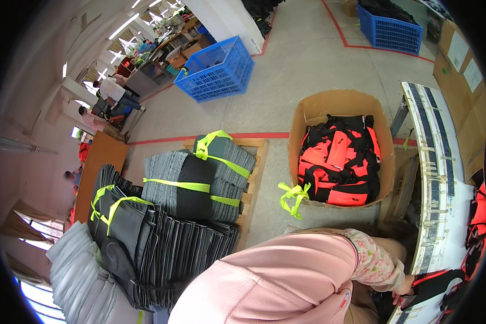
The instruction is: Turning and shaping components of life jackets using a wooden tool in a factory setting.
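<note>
At the lower right, my left hand (404, 288) is at the edge of the white worktable (436, 227), at the end of a floral sleeve. Its fingers are closed on the near end of a black and orange fabric piece (436, 286), which lies partly on the tabletop. More orange and black sewn goods (478, 216) lie farther along the table, cut off by the dark rim of the picture. My pink shirt and shoulder fill the lower middle. My right hand does not show.
An open cardboard box (386, 178) of orange and black sewn goods stands beside the table. Tied grey and black sheet stacks (194, 186) sit on a wooden pallet (252, 191). Blue crates (216, 73) stand farther off. Large cartons (459, 102) rise behind the table. People work at the far left.
</note>
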`<state>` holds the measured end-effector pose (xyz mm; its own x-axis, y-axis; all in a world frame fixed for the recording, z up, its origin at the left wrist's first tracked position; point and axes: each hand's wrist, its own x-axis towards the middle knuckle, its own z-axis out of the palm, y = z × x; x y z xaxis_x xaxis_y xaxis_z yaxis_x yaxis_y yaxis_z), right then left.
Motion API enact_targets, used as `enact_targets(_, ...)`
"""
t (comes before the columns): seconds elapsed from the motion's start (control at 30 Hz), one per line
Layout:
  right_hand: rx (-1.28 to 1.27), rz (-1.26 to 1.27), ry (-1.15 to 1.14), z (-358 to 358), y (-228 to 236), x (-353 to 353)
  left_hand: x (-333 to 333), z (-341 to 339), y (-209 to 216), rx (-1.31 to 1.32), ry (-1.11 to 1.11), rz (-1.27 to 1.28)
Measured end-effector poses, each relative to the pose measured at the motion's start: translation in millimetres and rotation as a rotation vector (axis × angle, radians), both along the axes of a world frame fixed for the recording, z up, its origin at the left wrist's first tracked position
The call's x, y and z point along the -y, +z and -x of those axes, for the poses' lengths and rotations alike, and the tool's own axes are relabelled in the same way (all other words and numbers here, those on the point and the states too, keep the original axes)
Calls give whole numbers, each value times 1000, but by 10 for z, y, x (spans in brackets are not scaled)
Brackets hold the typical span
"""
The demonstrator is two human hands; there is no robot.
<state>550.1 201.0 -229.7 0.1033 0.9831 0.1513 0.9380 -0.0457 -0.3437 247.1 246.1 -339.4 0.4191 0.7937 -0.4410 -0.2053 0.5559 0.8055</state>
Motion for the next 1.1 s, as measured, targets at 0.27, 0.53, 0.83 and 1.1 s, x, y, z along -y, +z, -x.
enact_targets(0.27, -158, 193, 96, 623, -249, -277, 125, 54, 396, -106, 112, 24)
enact_targets(0.53, -335, 379, 224, 1768, -526, -542, 135, 70, 328, -213, 145, 33)
enact_targets(0.83, -359, 297, -243, 1055, 147, -582, 187, 225, 270, 193, 107, -4)
enact_targets(1.1, -37, -197, -604, -1405, 423, 666, 321, 526, 693, 87, 173, 5)
